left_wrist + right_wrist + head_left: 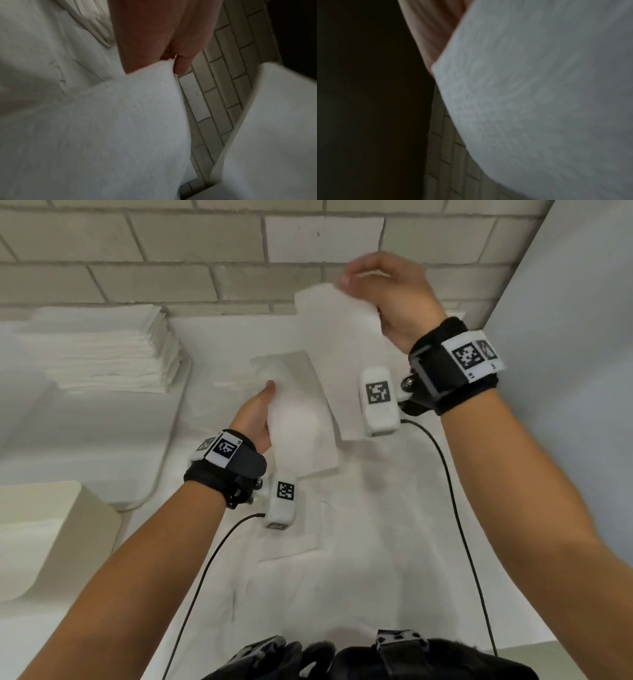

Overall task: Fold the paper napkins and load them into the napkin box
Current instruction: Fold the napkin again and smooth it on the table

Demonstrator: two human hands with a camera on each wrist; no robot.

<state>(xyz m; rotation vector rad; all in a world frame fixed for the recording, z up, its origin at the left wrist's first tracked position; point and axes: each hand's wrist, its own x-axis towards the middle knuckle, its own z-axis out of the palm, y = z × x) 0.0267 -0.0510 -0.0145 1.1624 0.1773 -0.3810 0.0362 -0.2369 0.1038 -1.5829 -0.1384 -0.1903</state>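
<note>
1. Work surface [376, 559]: a table covered in white creased cloth or paper, set against a wall of pale brick-shaped tiles [171, 244]. A plain light panel [582, 337] closes off the right side.
2. Napkin stack [102, 347]: a pile of white napkins resting at the far left, near the wall, well apart from both hands.
3. Pale box-like object [51, 535]: sits at the near left edge. It is probably the napkin box, but its opening is not visible.
4. Right-hand napkin [339, 350]: a long white strip held in the air above the table, hanging down and toward the person.
5. Left-hand napkin [298, 419]: a second white piece, lower, close beside the first. Whether the two touch cannot be told.
6. Right hand [387, 299]: fingers curled around the upper end of its napkin.
7. Left hand [255, 419]: thumb and fingers pinch the left edge of its napkin; the left wrist view confirms the pinch.
8. Handling judgement: the paper looks very light, limp and easily torn or creased. Take hold at corners or along edges, with light pressure, and support it flat on the table before creasing.
</note>
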